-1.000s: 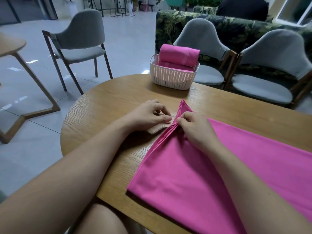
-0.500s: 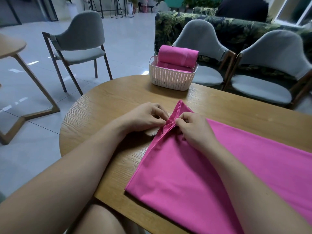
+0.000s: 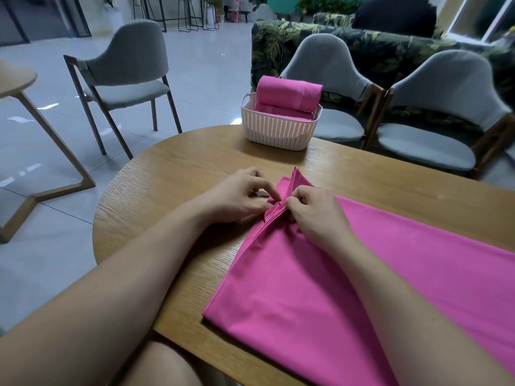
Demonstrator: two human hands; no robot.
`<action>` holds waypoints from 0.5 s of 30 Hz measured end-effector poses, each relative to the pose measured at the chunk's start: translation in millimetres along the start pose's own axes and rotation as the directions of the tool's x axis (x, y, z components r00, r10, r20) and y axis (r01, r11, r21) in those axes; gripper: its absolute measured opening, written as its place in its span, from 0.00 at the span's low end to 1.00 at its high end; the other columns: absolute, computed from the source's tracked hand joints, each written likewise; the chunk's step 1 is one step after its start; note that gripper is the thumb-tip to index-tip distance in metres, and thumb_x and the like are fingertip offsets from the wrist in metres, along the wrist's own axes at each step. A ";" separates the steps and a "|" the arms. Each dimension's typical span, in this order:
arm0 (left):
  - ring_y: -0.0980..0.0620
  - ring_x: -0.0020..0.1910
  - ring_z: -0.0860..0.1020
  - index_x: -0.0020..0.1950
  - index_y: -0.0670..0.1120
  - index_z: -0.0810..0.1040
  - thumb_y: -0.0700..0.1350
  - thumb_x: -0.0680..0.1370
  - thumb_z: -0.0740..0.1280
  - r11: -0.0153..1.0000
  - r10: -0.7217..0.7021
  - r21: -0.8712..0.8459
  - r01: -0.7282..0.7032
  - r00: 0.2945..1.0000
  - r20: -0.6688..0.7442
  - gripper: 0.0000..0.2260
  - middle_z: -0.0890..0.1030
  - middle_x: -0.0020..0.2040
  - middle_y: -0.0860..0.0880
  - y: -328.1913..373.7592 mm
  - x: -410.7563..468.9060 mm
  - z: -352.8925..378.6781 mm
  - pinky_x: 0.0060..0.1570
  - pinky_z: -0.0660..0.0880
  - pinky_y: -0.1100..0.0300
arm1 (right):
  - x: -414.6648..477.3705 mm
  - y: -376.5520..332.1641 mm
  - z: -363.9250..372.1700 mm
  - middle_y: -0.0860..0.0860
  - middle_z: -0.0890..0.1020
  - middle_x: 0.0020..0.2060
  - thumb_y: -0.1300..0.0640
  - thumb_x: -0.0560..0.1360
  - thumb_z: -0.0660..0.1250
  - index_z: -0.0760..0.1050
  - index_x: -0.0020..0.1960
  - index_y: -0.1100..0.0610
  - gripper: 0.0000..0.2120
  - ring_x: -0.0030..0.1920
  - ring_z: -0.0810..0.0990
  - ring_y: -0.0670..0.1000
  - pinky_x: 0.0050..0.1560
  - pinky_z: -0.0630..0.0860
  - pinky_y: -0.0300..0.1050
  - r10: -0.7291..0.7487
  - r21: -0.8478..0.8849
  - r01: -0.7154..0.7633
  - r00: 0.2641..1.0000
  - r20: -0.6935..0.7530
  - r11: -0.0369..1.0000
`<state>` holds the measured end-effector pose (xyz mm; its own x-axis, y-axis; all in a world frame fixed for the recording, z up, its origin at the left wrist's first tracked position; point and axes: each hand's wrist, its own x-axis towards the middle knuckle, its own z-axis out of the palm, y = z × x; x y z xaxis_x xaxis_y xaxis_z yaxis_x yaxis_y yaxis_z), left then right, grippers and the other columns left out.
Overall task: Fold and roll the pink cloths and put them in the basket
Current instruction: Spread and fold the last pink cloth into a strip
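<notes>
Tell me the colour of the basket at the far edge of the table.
The basket is white, perhaps faintly pinkish, with perforated walls; the head view shows it.

Open table (image 3: 181, 168) runs between cloth (image 3: 334, 274) and basket (image 3: 278, 132). Rolls (image 3: 288, 91) fill the basket, topmost above its rim.

Pale, glossy tiled floor (image 3: 209, 79) with lounge seating.
Grey padded chairs (image 3: 131, 65) stand around the round wooden tabletop (image 3: 195, 162). A leaf-print sofa (image 3: 376, 51) sits behind two of them, with bar stools (image 3: 189, 12) farther back and a window (image 3: 479, 18) at right.
</notes>
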<state>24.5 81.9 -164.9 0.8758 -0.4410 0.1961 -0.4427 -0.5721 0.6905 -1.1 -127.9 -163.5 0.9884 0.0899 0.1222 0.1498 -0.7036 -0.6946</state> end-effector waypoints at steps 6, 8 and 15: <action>0.55 0.61 0.74 0.58 0.58 0.86 0.48 0.79 0.76 0.996 0.021 0.092 -0.023 1.000 0.018 0.09 0.75 0.55 0.55 -0.3 0.5 0.7 0.69 0.70 0.53 | 0.9 0.8 1.4 0.48 0.84 0.32 0.45 0.71 0.61 0.80 0.38 0.51 0.13 0.33 0.83 0.51 0.40 0.82 0.55 -0.011 -0.018 0.010 1.000 -0.018 1.000; 0.54 0.62 0.72 0.59 0.60 0.85 0.50 0.79 0.75 0.992 0.028 0.124 -0.030 0.999 0.021 0.09 0.75 0.55 0.56 -1.8 1.1 3.2 0.70 0.69 0.52 | 1.0 1.0 1.9 0.47 0.84 0.32 0.45 0.70 0.60 0.80 0.38 0.51 0.13 0.34 0.83 0.52 0.41 0.82 0.55 -0.012 -0.025 0.012 1.000 -0.019 1.000; 0.53 0.64 0.71 0.55 0.59 0.85 0.49 0.79 0.75 0.989 0.046 0.143 -0.048 0.999 0.018 0.06 0.76 0.58 0.55 -5.3 4.0 6.3 0.71 0.68 0.50 | 1.3 1.8 3.0 0.47 0.84 0.33 0.45 0.70 0.60 0.79 0.38 0.50 0.13 0.35 0.83 0.51 0.42 0.82 0.55 -0.015 -0.029 0.014 1.000 -0.024 0.999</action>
<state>29.2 78.8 -172.1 0.8509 -0.4792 0.2152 -0.5072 -0.6430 0.5738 0.6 -126.9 -166.8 0.9853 0.0831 0.1494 0.1628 -0.7228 -0.6716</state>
